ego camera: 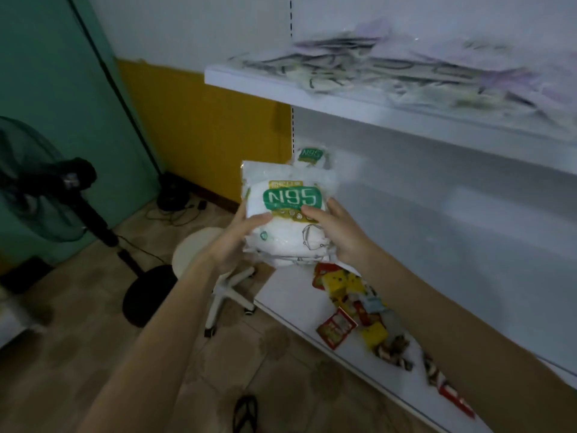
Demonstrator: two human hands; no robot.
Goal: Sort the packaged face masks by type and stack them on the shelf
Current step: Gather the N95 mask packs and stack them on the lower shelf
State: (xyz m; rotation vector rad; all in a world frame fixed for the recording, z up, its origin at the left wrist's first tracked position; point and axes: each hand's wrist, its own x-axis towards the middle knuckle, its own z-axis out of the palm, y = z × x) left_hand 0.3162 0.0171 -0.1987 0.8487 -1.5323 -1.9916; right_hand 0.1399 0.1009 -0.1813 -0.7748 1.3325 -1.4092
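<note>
A stack of white packaged masks with a green N95 label (288,195) is held in the air at the left end of the lower shelf (281,295). My left hand (240,235) grips its left side, thumb on the front. My right hand (337,232) grips the right side and bottom. Behind it, against the shelf's back corner, stands another N95 pack (310,154). On the upper shelf (312,95) lies a loose spread of clear-wrapped masks (421,70), pale and purple, blurred.
Small red and yellow packets (352,307) are scattered along the lower shelf's front. To the left on the floor stand a white stool (199,251), a black standing fan (71,182) with a round base, and cables near the yellow wall. A sandal (245,414) shows below.
</note>
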